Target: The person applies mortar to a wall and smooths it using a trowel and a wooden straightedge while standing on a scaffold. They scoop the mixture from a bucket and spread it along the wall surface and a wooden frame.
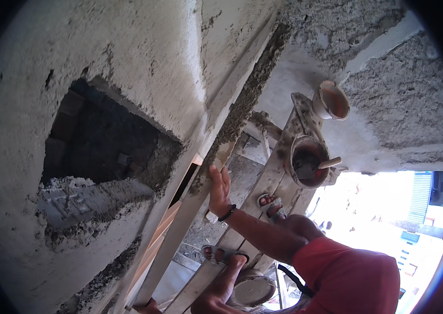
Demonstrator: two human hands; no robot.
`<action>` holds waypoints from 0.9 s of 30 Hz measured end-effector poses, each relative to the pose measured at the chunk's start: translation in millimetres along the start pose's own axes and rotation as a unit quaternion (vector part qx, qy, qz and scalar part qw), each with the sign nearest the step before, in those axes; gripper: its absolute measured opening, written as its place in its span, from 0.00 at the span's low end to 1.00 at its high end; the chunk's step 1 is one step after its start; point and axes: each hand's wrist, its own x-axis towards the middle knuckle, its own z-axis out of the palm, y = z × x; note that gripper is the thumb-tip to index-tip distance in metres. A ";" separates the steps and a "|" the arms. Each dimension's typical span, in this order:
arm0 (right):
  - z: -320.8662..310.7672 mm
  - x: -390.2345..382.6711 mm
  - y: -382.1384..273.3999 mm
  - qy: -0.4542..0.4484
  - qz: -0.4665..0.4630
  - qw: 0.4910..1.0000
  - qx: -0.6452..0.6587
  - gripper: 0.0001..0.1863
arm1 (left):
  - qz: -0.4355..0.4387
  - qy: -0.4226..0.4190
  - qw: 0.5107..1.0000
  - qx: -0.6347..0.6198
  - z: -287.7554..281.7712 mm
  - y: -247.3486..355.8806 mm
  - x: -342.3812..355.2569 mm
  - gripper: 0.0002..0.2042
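A long straightedge board [180,230], coated with wet mortar along its upper part, stands slanted along the edge of a plastered wall [143,63]. My right hand [219,191], with a dark bracelet at the wrist, rests against the board near its middle. Its fingers are stretched upward and lie on the board's side. At the lower edge of the view, my left hand [149,307] is partly cut off; its fingers curl around the board's lower end. Between the board and the wall edge shows a narrow gap with reddish-brown slats [164,225].
My sandalled feet stand on scaffold planks [255,230]. A mortar bucket [294,170] with a wooden-handled tool [330,162] stands there, near another bucket [323,104]. A third round container [253,288] is below my legs. The wall has a rough square opening [111,136]. Bright ground lies far below.
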 end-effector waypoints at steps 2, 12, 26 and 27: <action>-20.8 10.2 18.1 0.013 0.005 1.000 0.001 0.18 | -0.011 -0.006 1.000 0.006 -1.9 -20.9 1.5 0.30; -140.3 72.0 105.9 0.070 0.131 0.986 -0.078 0.14 | -0.041 0.004 0.999 0.001 -12.1 -128.9 22.0 0.33; -243.1 200.1 248.0 0.022 0.258 0.962 -0.083 0.18 | 0.004 -0.098 0.994 -0.046 -13.1 -282.3 131.5 0.33; -246.3 203.7 260.9 0.014 0.267 0.960 -0.087 0.19 | 0.006 -0.086 0.995 -0.045 -17.4 -285.3 142.6 0.34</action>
